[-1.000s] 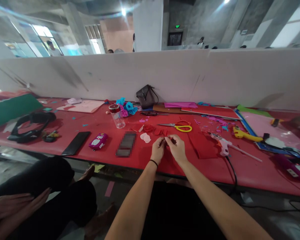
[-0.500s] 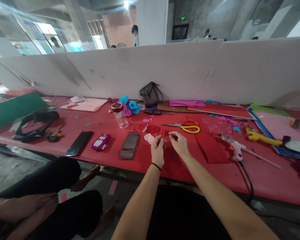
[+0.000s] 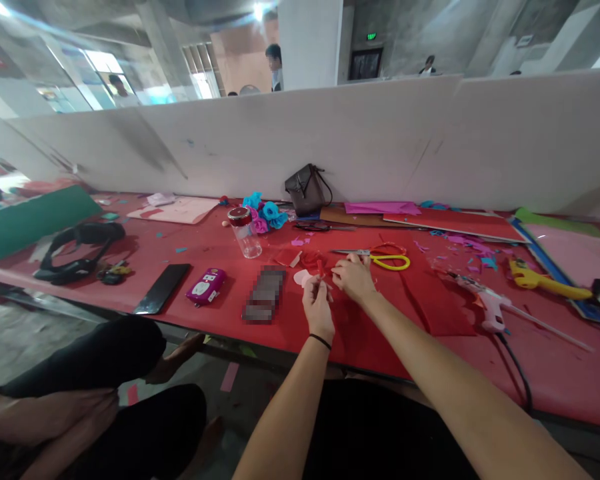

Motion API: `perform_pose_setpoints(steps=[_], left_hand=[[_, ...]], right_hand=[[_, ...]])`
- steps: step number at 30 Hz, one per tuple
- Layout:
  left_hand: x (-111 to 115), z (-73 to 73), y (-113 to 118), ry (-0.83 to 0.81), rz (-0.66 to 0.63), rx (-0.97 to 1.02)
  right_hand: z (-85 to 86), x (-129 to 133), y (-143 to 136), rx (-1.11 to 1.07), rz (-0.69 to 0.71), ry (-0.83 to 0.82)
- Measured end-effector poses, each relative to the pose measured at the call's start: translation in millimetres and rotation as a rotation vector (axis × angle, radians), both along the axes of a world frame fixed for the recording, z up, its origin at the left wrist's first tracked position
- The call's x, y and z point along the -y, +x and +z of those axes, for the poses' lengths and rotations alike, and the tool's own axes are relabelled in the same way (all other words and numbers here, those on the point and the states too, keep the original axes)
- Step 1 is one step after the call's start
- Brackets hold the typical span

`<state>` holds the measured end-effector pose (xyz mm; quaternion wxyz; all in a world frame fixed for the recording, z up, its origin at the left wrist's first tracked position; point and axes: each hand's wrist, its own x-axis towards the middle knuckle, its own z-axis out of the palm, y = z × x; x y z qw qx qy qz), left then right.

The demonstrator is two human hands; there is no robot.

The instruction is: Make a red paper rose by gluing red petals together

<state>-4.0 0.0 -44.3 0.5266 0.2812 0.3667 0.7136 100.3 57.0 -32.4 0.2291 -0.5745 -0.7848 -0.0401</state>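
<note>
My left hand (image 3: 319, 307) is closed in a pinch on a small upright piece of red paper (image 3: 321, 268). Just right of it, my right hand (image 3: 354, 277) has its fingers bent and drawn together; whatever lies between the fingertips is hidden. Beyond my right hand lie scissors with yellow handles (image 3: 391, 262), their blades partly behind the fingers. Pale pink paper petals (image 3: 301, 277) rest beside my left hand. Loose red scraps (image 3: 286, 257) are scattered behind it. A folded red sheet (image 3: 443, 310) lies to the right of my right forearm.
A clear jar (image 3: 250, 245) stands near blue and pink paper flowers (image 3: 270, 215). Left are a purple case (image 3: 207, 287) and a black phone (image 3: 163, 288). A pink glue gun (image 3: 493, 310) and a yellow one (image 3: 545, 279) lie right. A person's knees (image 3: 115, 353) are at left.
My right hand has turned and its fingers have curled over near the scissors. The red piece now stands up from my left fingers. The view has shifted slightly.
</note>
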Motion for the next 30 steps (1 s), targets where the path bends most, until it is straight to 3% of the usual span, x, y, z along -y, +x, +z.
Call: perform_pose_setpoints(steps=[3,9,16,20,24,27,30], left_hand=[[0,1.0,1,-0.013,0.006,0.022],[-1,3.5,3,0.003,0.008,0.053],[0,-0.3,1,0.011,-0.011,0.019],[-10,0.2,4,-0.021,-0.074,-0.050],[-37,4.4,14,-0.145,-0.157,-0.039],[-55,5.4,19,-0.275,-0.177,-0.003],[-62,6.3,20,-0.306,-0.177,-0.004]], right_hand=[[2.6,-1,2,-0.009,0.031,-0.035],[6.7,-10,7,-0.172,-0.139,-0.202],[12.8,-30,14,-0.265,-0.180,-0.291],[16.9,-35,15,-0.360,-0.135,-0.271],[16.9,-35,16,-0.521,-0.121,-0.232],[19.8,-39,23,-0.707,-0.154,-0.156],[27.4,-40,34,-0.942,-0.209,-0.069]])
